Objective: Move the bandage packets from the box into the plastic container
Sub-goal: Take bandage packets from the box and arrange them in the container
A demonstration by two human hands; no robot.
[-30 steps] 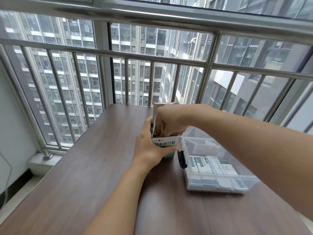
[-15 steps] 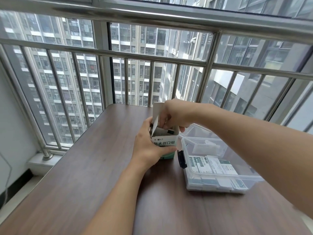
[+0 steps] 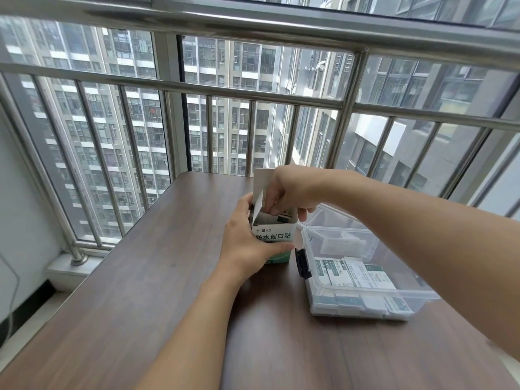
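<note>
A small white and green bandage box stands upright on the wooden table, its top flap raised. My left hand grips the box from its left side. My right hand hovers over the open top with its fingertips reaching in among the packets that show inside the box. Whether those fingers pinch a packet is hidden. To the right stands a clear plastic container with a black latch, and several bandage packets lie in it.
The container's clear lid is folded open behind it. A steel window railing runs along the table's far edge. A white wall and a thin cable lie to the left.
My right hand has lifted a little from deep inside the box, so the box's open top and the packets within now show. My left hand keeps its hold.
</note>
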